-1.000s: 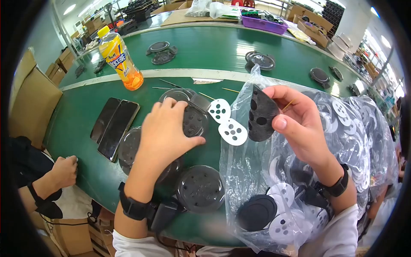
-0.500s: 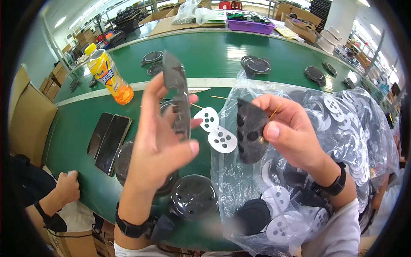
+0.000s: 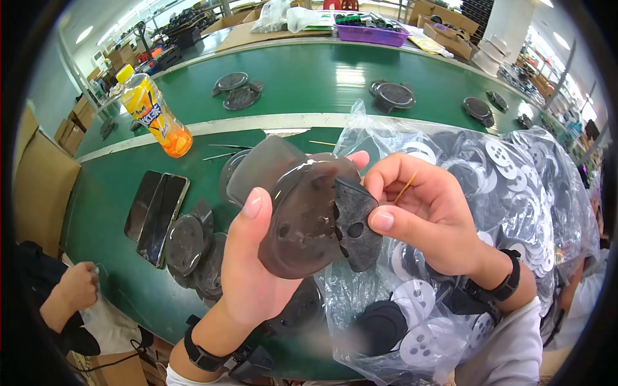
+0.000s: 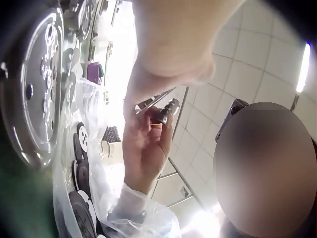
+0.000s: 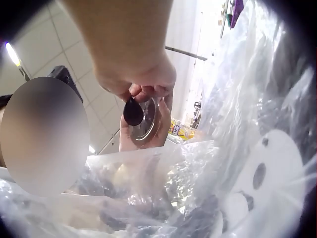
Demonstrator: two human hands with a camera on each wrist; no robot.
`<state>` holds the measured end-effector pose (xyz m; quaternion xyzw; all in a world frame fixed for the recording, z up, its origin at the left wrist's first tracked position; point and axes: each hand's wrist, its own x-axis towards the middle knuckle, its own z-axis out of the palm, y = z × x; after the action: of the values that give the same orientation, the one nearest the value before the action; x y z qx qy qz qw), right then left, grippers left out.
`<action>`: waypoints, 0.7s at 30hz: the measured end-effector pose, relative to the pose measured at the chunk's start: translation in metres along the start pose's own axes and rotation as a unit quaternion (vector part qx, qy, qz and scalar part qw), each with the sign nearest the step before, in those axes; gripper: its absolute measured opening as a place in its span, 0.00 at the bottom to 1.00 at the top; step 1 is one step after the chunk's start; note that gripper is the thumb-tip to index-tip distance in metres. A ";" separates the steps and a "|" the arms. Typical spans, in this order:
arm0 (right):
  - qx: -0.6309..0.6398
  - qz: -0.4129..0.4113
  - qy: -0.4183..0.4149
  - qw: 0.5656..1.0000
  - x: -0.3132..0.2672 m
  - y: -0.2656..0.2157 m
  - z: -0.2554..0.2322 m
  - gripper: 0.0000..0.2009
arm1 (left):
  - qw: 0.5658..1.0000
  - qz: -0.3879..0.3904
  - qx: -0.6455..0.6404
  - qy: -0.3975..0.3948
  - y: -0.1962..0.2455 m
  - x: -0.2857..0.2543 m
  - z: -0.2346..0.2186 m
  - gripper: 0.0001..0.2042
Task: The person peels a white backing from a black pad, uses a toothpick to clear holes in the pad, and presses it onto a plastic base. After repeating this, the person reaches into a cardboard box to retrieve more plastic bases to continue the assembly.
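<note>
Smoky translucent cover [image 3: 302, 225], rounded, sits tilted in the left grip [image 3: 254, 276]. Black holed pad [image 3: 365, 249], folded, is pinched by the right grip [image 3: 428, 215].

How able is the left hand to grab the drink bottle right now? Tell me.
Probably not: the left hand holds a dark round cover, though nothing seems to block the way to the bottle.

Surface [image 3: 96, 199]: green, crossed by a pale strip [image 3: 225, 123]. Beyond the strip, dark parts [image 3: 394, 96] lie in scattered groups. On the near side, left: a bottle [image 3: 154, 116], upright beside the strip; two phone-like slabs [image 3: 164, 219], side by side; round, dark covers [image 3: 185, 244], clustered. Centre: a thin stick [image 3: 322, 143]. Right: a clear bag [image 3: 360, 135], spread wide.
</note>
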<state>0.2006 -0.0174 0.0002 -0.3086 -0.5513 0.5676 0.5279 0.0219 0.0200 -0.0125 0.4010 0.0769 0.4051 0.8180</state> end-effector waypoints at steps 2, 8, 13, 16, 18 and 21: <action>0.014 -0.010 0.009 1.000 0.000 0.002 0.002 0.06 | 0.999 0.042 0.019 -0.029 -0.002 0.000 -0.001 0.34; 0.041 -0.001 0.019 0.999 0.000 -0.002 0.002 0.07 | 0.994 0.098 0.031 0.043 0.003 0.003 0.004 0.36; 0.038 0.019 0.039 0.998 -0.001 0.002 0.002 0.07 | 0.980 0.149 -0.057 0.120 0.001 -0.004 0.001 0.31; 0.024 0.029 0.047 0.998 -0.002 0.002 0.006 0.07 | 0.985 0.144 0.036 0.084 -0.002 -0.004 -0.005 0.30; 0.021 0.030 0.052 0.998 -0.002 0.003 0.005 0.07 | 0.986 0.153 0.058 0.044 -0.004 -0.005 -0.011 0.30; 0.022 0.025 0.053 0.998 -0.002 0.004 0.005 0.07 | 0.980 0.167 0.107 -0.004 -0.005 -0.007 -0.011 0.31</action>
<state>0.1951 -0.0199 -0.0031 -0.3400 -0.5020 0.5755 0.5488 0.0157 0.0200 -0.0251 0.4948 0.0481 0.5239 0.6917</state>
